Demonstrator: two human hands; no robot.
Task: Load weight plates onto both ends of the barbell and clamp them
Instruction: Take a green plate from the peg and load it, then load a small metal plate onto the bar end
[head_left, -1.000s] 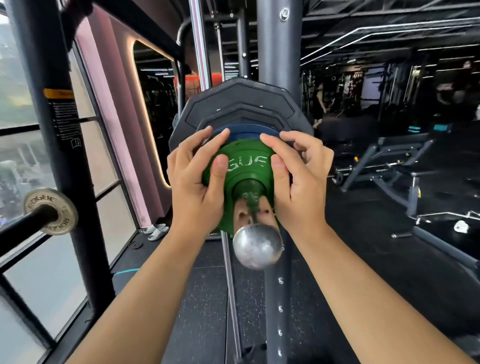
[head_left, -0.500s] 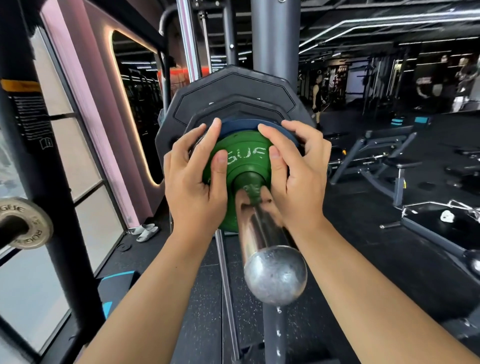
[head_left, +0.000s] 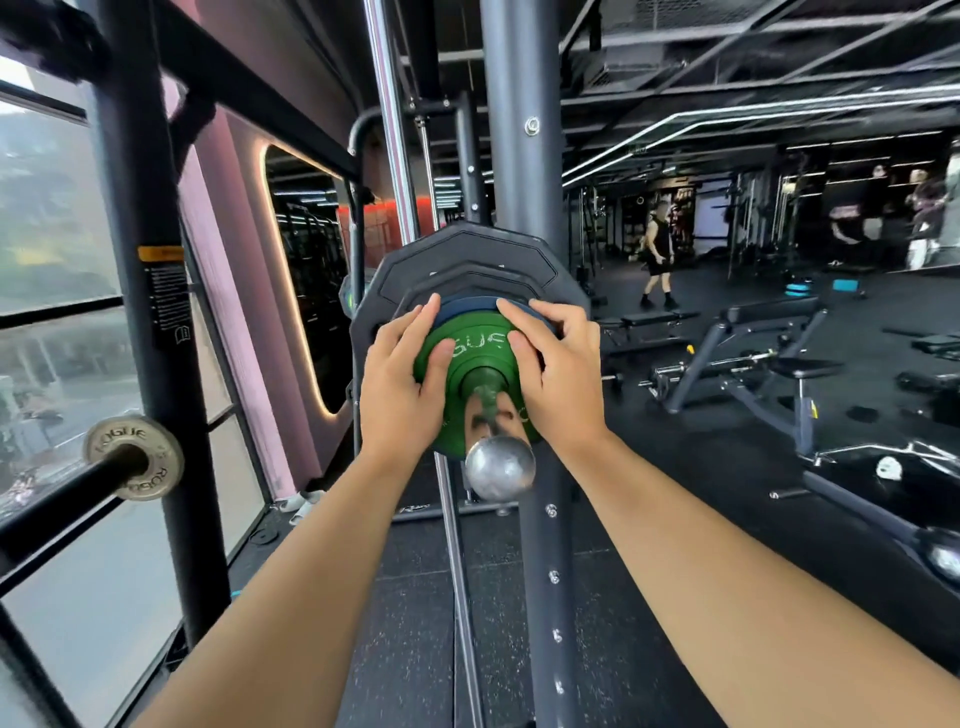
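Observation:
The barbell sleeve points straight at me, its shiny steel end (head_left: 500, 466) closest. On it sits a small green plate (head_left: 470, 364) with white lettering, pressed against a blue plate (head_left: 467, 307) and a large black plate (head_left: 462, 260) behind. My left hand (head_left: 402, 387) grips the green plate's left edge, thumb on its face. My right hand (head_left: 558, 371) holds the right edge the same way. No clamp is visible on the sleeve.
A grey rack upright (head_left: 524, 156) rises just behind the plates. To the left, a black post (head_left: 150, 312) and a second bar with a small Rogue plate (head_left: 135, 457) stand by the window. Benches (head_left: 753, 364) and people (head_left: 657, 254) are at the right.
The view pulled back and tilted, so the sleeve end looks shorter and lower. Both hands kept their hold on the green plate against the stack.

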